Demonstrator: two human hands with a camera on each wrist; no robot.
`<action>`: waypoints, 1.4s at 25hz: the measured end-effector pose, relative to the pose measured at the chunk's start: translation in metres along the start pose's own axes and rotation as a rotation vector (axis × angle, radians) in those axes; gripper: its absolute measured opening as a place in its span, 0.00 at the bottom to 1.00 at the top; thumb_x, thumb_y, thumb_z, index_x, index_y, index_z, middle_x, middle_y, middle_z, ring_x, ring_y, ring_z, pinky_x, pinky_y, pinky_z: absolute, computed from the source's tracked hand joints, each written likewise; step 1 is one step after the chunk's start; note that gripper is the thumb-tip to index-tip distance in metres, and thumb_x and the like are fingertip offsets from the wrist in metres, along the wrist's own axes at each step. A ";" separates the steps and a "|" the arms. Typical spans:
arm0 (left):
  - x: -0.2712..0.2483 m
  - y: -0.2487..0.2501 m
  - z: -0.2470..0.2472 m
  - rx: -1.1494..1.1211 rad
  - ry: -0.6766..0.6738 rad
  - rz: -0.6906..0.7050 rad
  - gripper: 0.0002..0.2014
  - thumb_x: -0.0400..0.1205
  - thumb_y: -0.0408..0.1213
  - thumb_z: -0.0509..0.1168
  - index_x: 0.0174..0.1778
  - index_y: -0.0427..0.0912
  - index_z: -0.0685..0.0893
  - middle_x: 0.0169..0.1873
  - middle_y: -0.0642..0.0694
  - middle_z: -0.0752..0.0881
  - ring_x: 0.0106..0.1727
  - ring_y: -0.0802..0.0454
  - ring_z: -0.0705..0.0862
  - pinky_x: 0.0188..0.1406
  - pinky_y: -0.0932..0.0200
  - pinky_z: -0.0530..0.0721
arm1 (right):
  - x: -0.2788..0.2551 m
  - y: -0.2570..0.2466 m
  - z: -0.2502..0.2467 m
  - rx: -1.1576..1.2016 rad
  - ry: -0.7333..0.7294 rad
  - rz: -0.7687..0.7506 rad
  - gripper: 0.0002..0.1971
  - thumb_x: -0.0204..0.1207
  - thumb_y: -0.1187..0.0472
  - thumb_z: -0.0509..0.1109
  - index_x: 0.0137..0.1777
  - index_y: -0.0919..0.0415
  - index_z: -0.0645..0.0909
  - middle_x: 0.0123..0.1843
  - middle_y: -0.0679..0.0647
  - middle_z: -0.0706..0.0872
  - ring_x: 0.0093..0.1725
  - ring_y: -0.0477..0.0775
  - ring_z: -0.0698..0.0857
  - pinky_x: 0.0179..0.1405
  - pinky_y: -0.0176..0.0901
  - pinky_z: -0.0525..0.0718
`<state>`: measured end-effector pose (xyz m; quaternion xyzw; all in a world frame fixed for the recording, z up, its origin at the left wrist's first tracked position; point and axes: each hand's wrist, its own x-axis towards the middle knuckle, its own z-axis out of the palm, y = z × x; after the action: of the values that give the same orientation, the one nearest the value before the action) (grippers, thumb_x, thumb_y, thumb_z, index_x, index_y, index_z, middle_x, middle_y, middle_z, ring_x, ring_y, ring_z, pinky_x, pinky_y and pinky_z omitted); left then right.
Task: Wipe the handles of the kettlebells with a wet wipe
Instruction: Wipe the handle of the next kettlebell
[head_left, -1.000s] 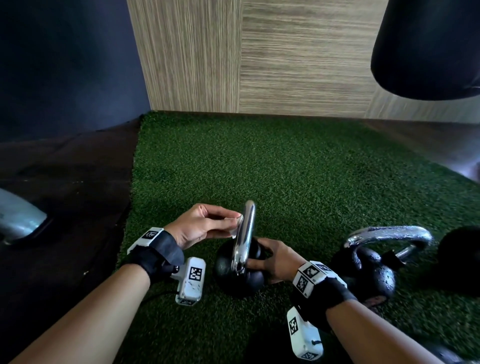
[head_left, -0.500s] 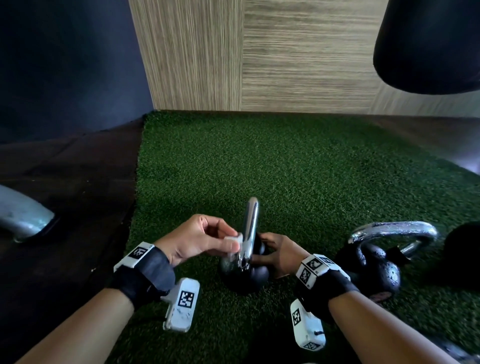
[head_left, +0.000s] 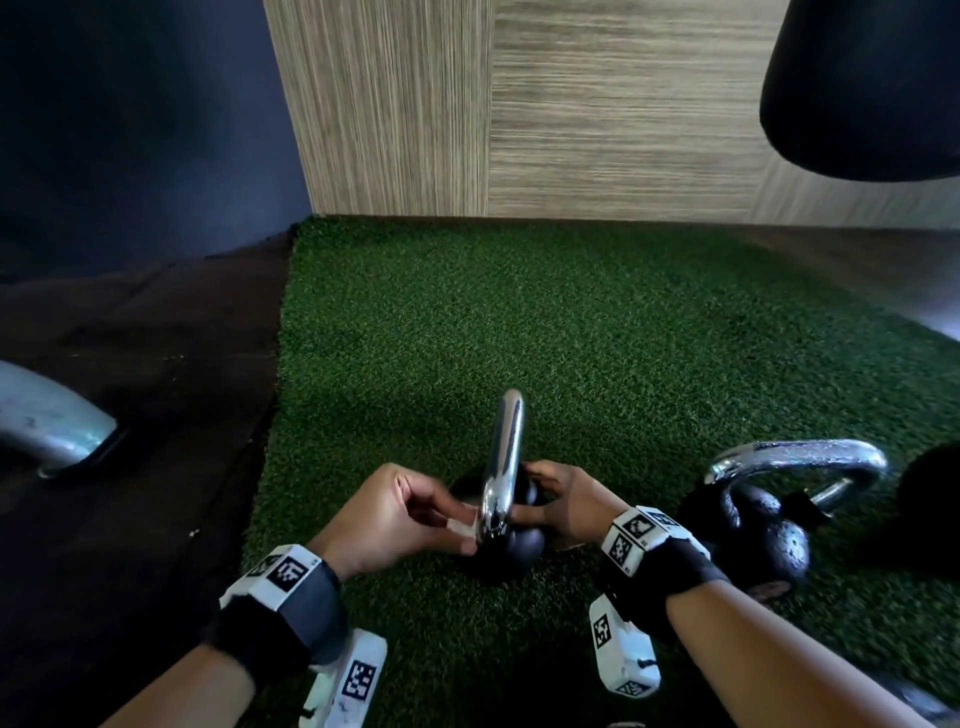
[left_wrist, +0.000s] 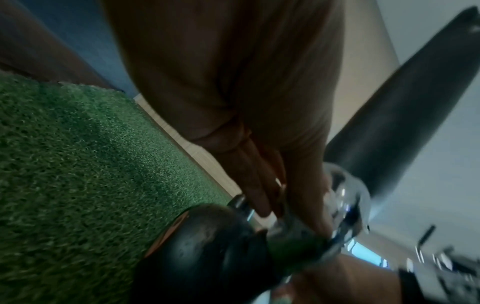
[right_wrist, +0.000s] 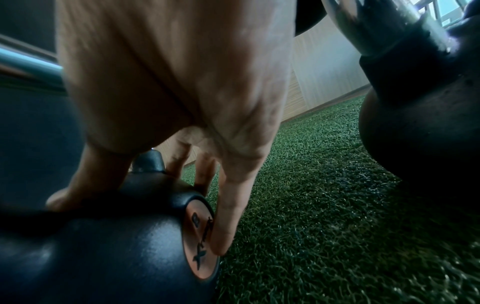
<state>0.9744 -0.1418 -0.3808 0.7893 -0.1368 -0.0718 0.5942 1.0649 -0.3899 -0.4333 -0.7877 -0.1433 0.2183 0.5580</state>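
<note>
The turf carries everything, and a black bag hangs above it, far beyond the right hand. A second kettlebell stands just outside that hand's wrist, its chrome handle beaded with what look like droplets, so I judge it already wiped, though that is only a guess. Further out past it sits a dark round shape too cut off to name. Between the two hands stands the small kettlebell, upright on the turf, its handle rising above the fingers. The right hand clasps the ball from its own side, thumb and fingers wrapped on it to steady it. The left hand pinches the folded wipe against the handle's lower leg, close to the ball. This handle seems in mid-wipe: the near leg is being done, while the top arch and far leg show no wipe on them
</note>
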 end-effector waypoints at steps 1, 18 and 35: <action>-0.001 -0.003 0.002 0.009 0.024 0.003 0.12 0.64 0.33 0.87 0.40 0.47 0.95 0.44 0.47 0.95 0.49 0.49 0.94 0.54 0.58 0.90 | 0.000 0.000 0.001 0.000 0.005 -0.004 0.29 0.62 0.57 0.88 0.64 0.59 0.85 0.57 0.55 0.93 0.61 0.56 0.90 0.67 0.58 0.85; 0.017 0.083 -0.008 -0.301 0.367 0.243 0.10 0.71 0.40 0.79 0.46 0.42 0.94 0.42 0.44 0.94 0.43 0.55 0.89 0.44 0.64 0.87 | -0.060 -0.173 -0.022 -0.255 0.041 -0.444 0.17 0.69 0.50 0.83 0.58 0.41 0.90 0.47 0.39 0.94 0.39 0.44 0.92 0.38 0.39 0.91; 0.051 -0.013 0.020 0.477 -0.302 0.052 0.66 0.53 0.41 0.91 0.86 0.40 0.60 0.82 0.44 0.70 0.84 0.48 0.68 0.83 0.46 0.68 | 0.001 -0.052 -0.010 -0.204 0.499 0.077 0.10 0.69 0.49 0.84 0.42 0.55 0.94 0.32 0.48 0.91 0.29 0.42 0.84 0.43 0.41 0.90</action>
<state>1.0185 -0.1725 -0.3965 0.8835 -0.2571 -0.1391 0.3661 1.0719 -0.3803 -0.3811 -0.8741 0.0073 0.0231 0.4852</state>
